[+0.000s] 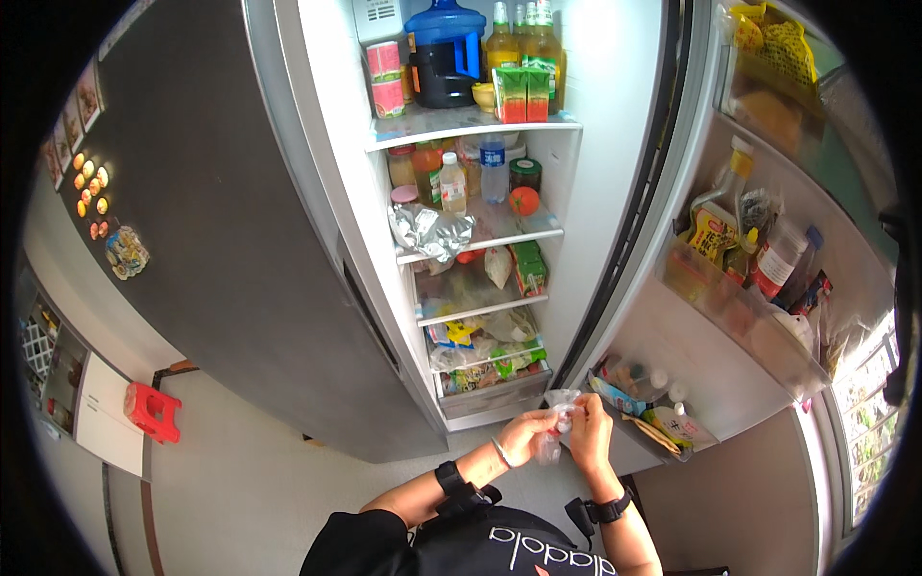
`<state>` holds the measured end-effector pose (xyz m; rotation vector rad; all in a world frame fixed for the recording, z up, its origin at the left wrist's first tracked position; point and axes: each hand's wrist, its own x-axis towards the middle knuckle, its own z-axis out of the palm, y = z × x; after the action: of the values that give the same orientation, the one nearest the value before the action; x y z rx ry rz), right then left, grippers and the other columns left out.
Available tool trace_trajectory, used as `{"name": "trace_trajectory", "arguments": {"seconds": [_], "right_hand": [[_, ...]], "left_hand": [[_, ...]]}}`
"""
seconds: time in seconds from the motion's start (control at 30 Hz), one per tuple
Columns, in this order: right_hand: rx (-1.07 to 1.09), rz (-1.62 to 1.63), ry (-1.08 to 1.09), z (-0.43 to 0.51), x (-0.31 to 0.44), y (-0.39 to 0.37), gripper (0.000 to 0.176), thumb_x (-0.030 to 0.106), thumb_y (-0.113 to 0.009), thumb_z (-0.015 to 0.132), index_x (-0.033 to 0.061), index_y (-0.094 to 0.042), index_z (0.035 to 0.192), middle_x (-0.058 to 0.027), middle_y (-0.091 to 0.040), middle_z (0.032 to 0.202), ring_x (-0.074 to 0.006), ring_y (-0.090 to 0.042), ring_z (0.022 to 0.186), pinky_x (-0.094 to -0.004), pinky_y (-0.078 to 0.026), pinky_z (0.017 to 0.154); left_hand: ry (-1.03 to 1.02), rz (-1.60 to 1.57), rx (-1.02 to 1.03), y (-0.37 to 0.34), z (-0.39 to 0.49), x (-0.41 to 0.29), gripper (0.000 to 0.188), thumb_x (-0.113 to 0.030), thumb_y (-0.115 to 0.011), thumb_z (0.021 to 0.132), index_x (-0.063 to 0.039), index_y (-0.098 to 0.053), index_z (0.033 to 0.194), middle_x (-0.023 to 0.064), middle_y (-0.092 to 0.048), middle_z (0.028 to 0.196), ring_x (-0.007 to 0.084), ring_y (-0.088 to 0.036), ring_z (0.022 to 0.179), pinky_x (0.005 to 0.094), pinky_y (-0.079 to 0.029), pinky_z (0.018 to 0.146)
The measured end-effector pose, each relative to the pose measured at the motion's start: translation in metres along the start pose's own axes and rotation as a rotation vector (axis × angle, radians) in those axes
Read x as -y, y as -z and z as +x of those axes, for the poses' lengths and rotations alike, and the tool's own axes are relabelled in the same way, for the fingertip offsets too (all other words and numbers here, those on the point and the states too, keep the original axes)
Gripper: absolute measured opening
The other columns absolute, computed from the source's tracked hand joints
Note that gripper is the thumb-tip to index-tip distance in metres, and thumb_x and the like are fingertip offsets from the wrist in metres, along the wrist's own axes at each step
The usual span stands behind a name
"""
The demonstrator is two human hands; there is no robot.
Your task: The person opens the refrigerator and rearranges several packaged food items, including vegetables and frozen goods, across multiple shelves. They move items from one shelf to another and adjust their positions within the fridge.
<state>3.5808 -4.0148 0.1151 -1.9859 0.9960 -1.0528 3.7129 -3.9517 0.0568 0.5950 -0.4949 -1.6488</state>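
Both of my hands meet on a small clear plastic bag point(549, 451), in front of the lowest drawer of an open refrigerator point(612, 144). My left hand point(527, 435) grips the bag from the left, thumb and fingers pinched near its middle. From the right, my right hand point(592, 432) pinches the gathered upper part. Something small and reddish shows through the plastic between the fingers; what it is, I cannot tell. Loose plastic sticks up above the fingers and hangs below them.
Shelves hold a blue-lidded jug point(439, 79), glass bottles point(540, 50), juice cartons point(511, 97), a tomato point(524, 201) and crumpled foil point(432, 229). The open right door point(648, 331) carries bottles in its bins. The left door point(288, 288) is closed. A red plastic stool point(153, 412) stands far left.
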Motion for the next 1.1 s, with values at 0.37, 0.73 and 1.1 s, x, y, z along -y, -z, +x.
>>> {"name": "trace_trajectory", "arguments": {"seconds": [0.37, 0.73, 1.1], "right_hand": [[-0.021, 0.192, -0.138, 0.011, -0.012, 0.007, 0.006, -0.001, -0.064, 0.075, -0.0001, -0.059, 0.076, -0.0025, -0.058, 0.064, -0.0085, -0.051, 0.058, -0.0244, -0.043, 0.054], [-0.119, -0.012, 0.127, -0.012, -0.010, 0.010, 0.012, 0.000, -0.060, 0.079, -0.0020, -0.063, 0.090, -0.0143, -0.063, 0.082, -0.0264, -0.062, 0.072, -0.0330, -0.049, 0.066], [0.231, 0.143, 0.054, -0.014, 0.023, 0.041, 0.025, 0.004, -0.066, 0.076, -0.0004, -0.064, 0.101, -0.0141, -0.064, 0.085, -0.0230, -0.064, 0.081, -0.0310, -0.051, 0.070]], "left_hand": [[0.038, 0.014, 0.148, -0.013, 0.003, 0.010, 0.020, -0.017, -0.061, 0.088, -0.005, -0.063, 0.104, 0.0016, -0.062, 0.098, 0.0112, -0.056, 0.091, 0.0263, -0.043, 0.081], [-0.010, 0.189, -0.042, 0.007, 0.020, 0.017, 0.023, -0.016, -0.058, 0.090, -0.004, -0.060, 0.110, 0.0020, -0.062, 0.102, 0.0109, -0.057, 0.094, 0.0259, -0.044, 0.086], [-0.027, 0.295, 0.213, -0.015, -0.003, -0.012, 0.029, -0.019, -0.053, 0.092, -0.001, -0.058, 0.113, 0.0033, -0.060, 0.108, 0.0118, -0.056, 0.099, 0.0275, -0.043, 0.088]]}}
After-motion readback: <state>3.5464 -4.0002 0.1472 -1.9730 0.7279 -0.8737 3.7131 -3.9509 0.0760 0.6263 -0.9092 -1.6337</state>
